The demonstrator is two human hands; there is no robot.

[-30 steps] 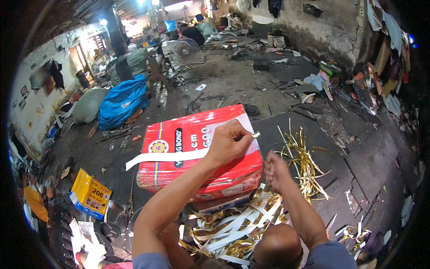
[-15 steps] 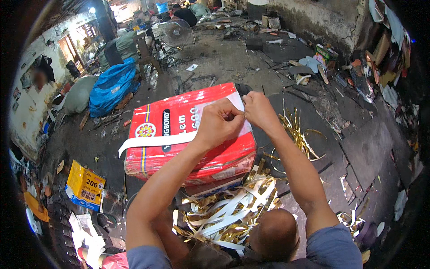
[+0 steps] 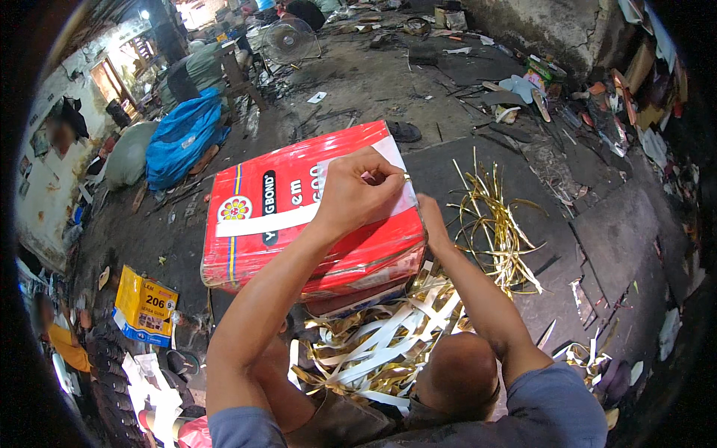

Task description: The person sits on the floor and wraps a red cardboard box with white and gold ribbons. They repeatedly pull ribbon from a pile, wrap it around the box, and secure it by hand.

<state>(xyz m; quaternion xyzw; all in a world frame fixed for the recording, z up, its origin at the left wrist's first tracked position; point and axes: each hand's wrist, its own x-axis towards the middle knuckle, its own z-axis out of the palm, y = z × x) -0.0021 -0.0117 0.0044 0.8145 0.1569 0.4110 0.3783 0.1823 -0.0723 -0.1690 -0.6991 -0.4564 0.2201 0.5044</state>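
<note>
A red cardboard carton (image 3: pixel 299 257) with a flower emblem stands in front of me as a work surface. Over its top lies a long white strip (image 3: pixel 261 222), running left from under my left hand. My left hand (image 3: pixel 360 187) is closed in a pinch on the strip near the carton's right edge; a small golden bit shows at its fingertips. My right hand (image 3: pixel 431 216) is just off the carton's right side, apart from the left. Its fingers are mostly hidden, so whether it holds anything cannot be made out.
Thin golden strips (image 3: pixel 493 224) lie right of the carton. White and gold strips (image 3: pixel 381 351) are heaped between it and my knee (image 3: pixel 457 373). A black sandal (image 3: pixel 405 132) lies behind the carton. Left are a yellow package (image 3: pixel 143 306) and a blue sack (image 3: pixel 183 142); a fan (image 3: pixel 289 41) stands far back.
My right hand has parted from the left, dropping toward me down the carton's right side. My left hand stays pinched; the strip's free end now lies flatter on the carton.
</note>
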